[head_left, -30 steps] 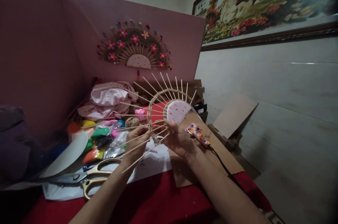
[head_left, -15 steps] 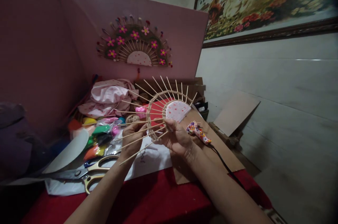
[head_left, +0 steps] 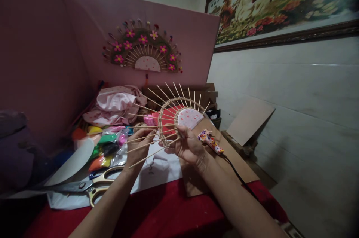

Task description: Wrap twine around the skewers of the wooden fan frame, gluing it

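Observation:
A half-round woven fan frame [head_left: 190,118] has thin wooden sticks fanning out from a white half-circle of cloth with red spots. Brown twine [head_left: 160,120] is woven across the sticks in an arc, with more around the cloth. My right hand [head_left: 189,146] grips the frame at its lower end, thumb on the cloth's edge. Beside the lower sticks, my left hand [head_left: 138,146] is closed in a pinch near the end of the twine arc. What lies between its fingertips is too small to tell. A ball of twine [head_left: 139,126] sits just behind my left hand.
Large scissors [head_left: 94,185] lie at left near bagged coloured clay [head_left: 108,139]. A flower-patterned glue gun [head_left: 210,141] with a black cord rests on cardboard [head_left: 238,167] at right. Behind are crumpled pink cloth [head_left: 116,103] and a finished flowered fan [head_left: 144,49] on a pink panel.
The fan frame has shifted slightly right and tilted a little. My left fingertips have moved slightly up along the sticks. My right hand keeps its grip.

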Motion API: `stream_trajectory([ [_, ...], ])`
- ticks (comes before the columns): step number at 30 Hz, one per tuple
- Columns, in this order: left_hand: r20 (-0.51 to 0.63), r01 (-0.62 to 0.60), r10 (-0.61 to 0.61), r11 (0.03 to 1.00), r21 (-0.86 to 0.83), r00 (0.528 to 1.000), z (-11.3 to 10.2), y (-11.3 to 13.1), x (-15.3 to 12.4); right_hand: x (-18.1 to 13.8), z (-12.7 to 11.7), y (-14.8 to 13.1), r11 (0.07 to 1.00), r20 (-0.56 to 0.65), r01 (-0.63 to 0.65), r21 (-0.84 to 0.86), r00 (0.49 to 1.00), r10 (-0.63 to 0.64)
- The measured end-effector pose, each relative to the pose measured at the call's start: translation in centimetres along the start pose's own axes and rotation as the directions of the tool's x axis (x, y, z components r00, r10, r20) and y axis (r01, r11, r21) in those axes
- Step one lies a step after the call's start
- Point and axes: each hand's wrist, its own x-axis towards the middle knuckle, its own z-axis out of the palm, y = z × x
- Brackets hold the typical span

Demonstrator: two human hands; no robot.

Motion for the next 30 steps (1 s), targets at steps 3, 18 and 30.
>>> stream_trajectory([
  [3, -0.015, 0.001, -0.001, 1.0, 0.003, 1.0, 0.0, 0.3, -0.1, 0.0, -0.1, -0.1, 1.0, -0.038, 0.001, -0.001, 0.999, -0.001],
  [18, -0.049, -0.015, 0.016, 1.0, 0.017, 0.999, -0.4, 0.1, 0.4, 0.0, 0.4, -0.1, 0.998, -0.016, 0.035, -0.055, 0.999, -0.036],
  [30, -0.135, -0.196, 0.226, 0.96, 0.199, 0.965, -0.6, 1.5, 0.0, 0.0, 0.2, -0.3, 0.997, -0.009, 0.055, -0.048, 0.998, -0.056],
])
